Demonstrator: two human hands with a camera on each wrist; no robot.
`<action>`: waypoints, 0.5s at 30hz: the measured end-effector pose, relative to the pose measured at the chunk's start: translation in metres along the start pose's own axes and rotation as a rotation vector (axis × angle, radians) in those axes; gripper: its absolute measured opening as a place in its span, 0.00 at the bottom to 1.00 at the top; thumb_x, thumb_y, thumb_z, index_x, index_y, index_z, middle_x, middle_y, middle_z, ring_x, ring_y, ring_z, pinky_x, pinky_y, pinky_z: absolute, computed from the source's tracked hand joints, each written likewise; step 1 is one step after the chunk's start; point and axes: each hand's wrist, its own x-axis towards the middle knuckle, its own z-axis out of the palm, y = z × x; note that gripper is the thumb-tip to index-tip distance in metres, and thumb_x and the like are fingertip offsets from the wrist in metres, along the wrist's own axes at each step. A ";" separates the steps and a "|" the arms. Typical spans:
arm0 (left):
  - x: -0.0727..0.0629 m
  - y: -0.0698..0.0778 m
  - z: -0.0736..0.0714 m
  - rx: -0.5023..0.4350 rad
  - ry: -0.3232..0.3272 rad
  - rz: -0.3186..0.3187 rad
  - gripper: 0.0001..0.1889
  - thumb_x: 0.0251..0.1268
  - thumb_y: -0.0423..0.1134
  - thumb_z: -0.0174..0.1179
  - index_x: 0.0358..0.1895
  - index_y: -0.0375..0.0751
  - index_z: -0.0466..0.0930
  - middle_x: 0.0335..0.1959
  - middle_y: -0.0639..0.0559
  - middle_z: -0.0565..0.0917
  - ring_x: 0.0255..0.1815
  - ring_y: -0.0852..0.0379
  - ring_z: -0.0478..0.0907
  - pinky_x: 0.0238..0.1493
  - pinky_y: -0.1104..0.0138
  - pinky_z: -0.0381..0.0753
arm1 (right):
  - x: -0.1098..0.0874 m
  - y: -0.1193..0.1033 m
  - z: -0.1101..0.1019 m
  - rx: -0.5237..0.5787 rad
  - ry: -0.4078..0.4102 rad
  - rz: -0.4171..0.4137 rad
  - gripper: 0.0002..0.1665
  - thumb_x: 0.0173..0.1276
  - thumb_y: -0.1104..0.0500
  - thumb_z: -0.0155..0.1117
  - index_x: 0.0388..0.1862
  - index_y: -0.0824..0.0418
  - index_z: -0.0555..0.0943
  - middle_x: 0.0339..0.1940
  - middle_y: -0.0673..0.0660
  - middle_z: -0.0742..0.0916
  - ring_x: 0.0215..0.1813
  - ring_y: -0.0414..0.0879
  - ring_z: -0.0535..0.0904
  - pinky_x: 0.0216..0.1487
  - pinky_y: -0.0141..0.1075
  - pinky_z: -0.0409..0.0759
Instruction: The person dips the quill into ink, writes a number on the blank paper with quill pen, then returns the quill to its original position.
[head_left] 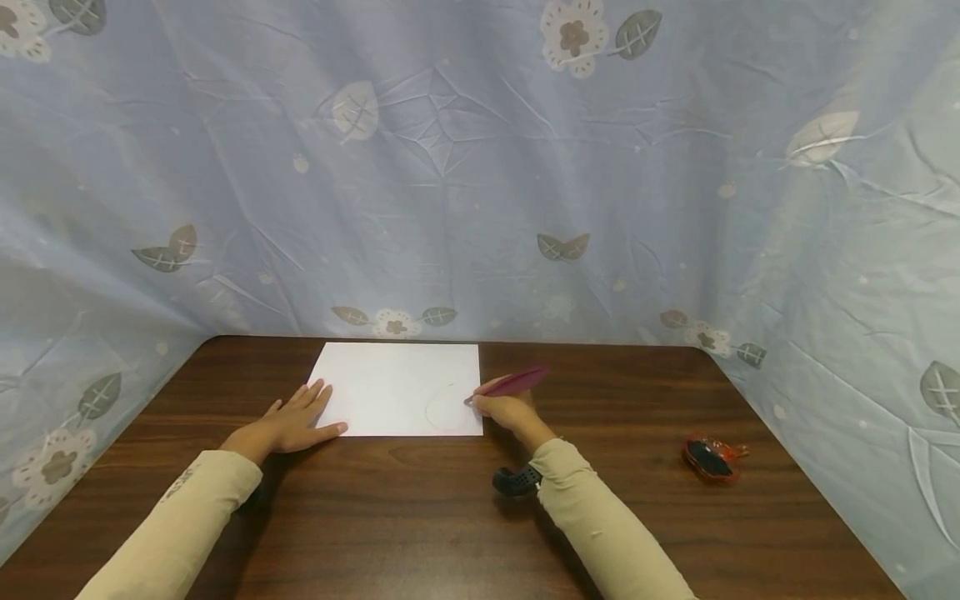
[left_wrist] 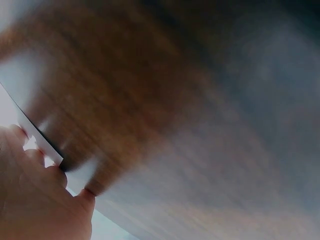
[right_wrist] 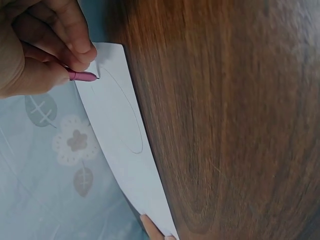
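A white sheet of paper [head_left: 390, 379] lies on the brown table, with a thin curved line [right_wrist: 135, 117] drawn near its right end, like part of a circle. My left hand [head_left: 296, 421] rests with spread fingers on the left edge of the sheet; the left wrist view shows this hand [left_wrist: 42, 200] from the side, at the paper's edge. Between thumb and fingers, my right hand [head_left: 510, 408] pinches a magenta pen [head_left: 521, 382] with a broad, feather-like upper part. In the right wrist view the pen's tip [right_wrist: 90, 76] is at the paper, by the drawn line's upper end.
On the table's right side lies a small red-orange object [head_left: 711, 458] with a dark oval face. A black strap-like band [head_left: 516, 482] hangs at my right wrist. Floral curtain cloth [head_left: 442, 167] encloses the table [head_left: 390, 533] at the back and sides.
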 end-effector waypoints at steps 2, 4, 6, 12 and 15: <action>0.000 0.000 0.000 0.000 0.002 0.001 0.49 0.66 0.66 0.47 0.75 0.29 0.45 0.75 0.29 0.43 0.74 0.28 0.39 0.64 0.30 0.38 | 0.000 0.000 0.002 0.009 -0.004 -0.007 0.10 0.52 0.67 0.69 0.36 0.68 0.86 0.29 0.56 0.88 0.27 0.39 0.80 0.33 0.31 0.82; 0.000 -0.001 0.000 -0.001 0.005 0.002 0.49 0.66 0.66 0.47 0.75 0.29 0.45 0.75 0.28 0.43 0.74 0.28 0.39 0.64 0.30 0.38 | 0.000 0.000 0.004 0.013 -0.004 -0.018 0.10 0.52 0.68 0.69 0.36 0.69 0.85 0.29 0.56 0.88 0.27 0.39 0.80 0.33 0.31 0.81; 0.000 -0.001 0.001 0.001 0.006 0.003 0.49 0.66 0.66 0.47 0.75 0.29 0.45 0.75 0.29 0.43 0.74 0.28 0.39 0.64 0.30 0.39 | -0.001 -0.001 0.006 0.001 -0.003 -0.027 0.10 0.52 0.68 0.69 0.35 0.69 0.85 0.28 0.56 0.88 0.27 0.39 0.79 0.32 0.31 0.80; 0.000 -0.001 0.001 0.007 0.012 0.009 0.49 0.66 0.66 0.47 0.75 0.29 0.45 0.75 0.29 0.44 0.74 0.27 0.40 0.64 0.30 0.39 | -0.002 -0.003 0.011 -0.074 0.009 -0.027 0.10 0.51 0.65 0.70 0.34 0.65 0.87 0.25 0.51 0.87 0.26 0.37 0.78 0.31 0.27 0.76; 0.000 -0.001 0.002 0.008 0.017 0.012 0.49 0.66 0.66 0.47 0.75 0.29 0.45 0.75 0.28 0.44 0.74 0.27 0.40 0.63 0.30 0.39 | -0.003 -0.004 0.014 -0.071 -0.003 -0.039 0.11 0.51 0.65 0.70 0.36 0.65 0.87 0.27 0.52 0.88 0.27 0.36 0.77 0.31 0.27 0.75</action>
